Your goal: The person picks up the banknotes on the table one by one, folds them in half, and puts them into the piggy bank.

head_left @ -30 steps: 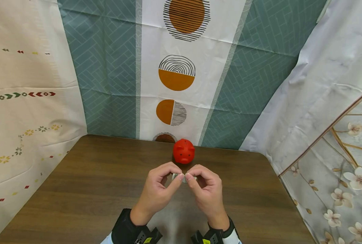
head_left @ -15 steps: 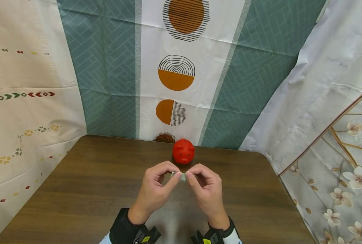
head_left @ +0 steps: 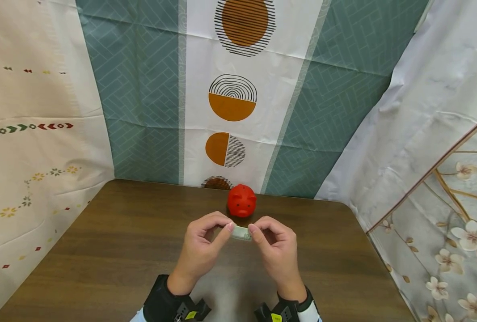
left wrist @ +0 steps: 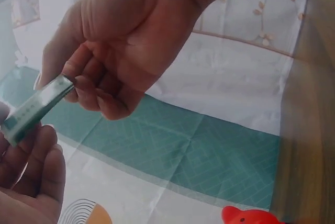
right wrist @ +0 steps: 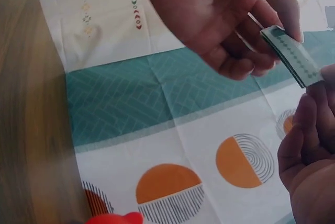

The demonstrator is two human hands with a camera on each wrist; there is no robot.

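A small folded banknote (head_left: 241, 233), pale green and narrow, is stretched between both hands above the table. My left hand (head_left: 202, 250) pinches its left end between thumb and fingers. At the other end, my right hand (head_left: 277, 252) pinches it the same way. In the left wrist view the folded banknote (left wrist: 37, 108) shows its printed outer face; the right wrist view shows the layered edge of the banknote (right wrist: 292, 56). Just beyond the hands a red piggy bank (head_left: 242, 201) stands upright, facing me.
The brown wooden table (head_left: 141, 223) spreads out on both sides of the hands. A teal and white curtain (head_left: 149, 112) hangs behind its far edge. Patterned white cloths hang at the left (head_left: 41, 134) and right (head_left: 423, 201).
The two hands have moved apart slightly, the left one leftward, so more of the banknote shows between the thumbs. The piggy bank has stayed in place.
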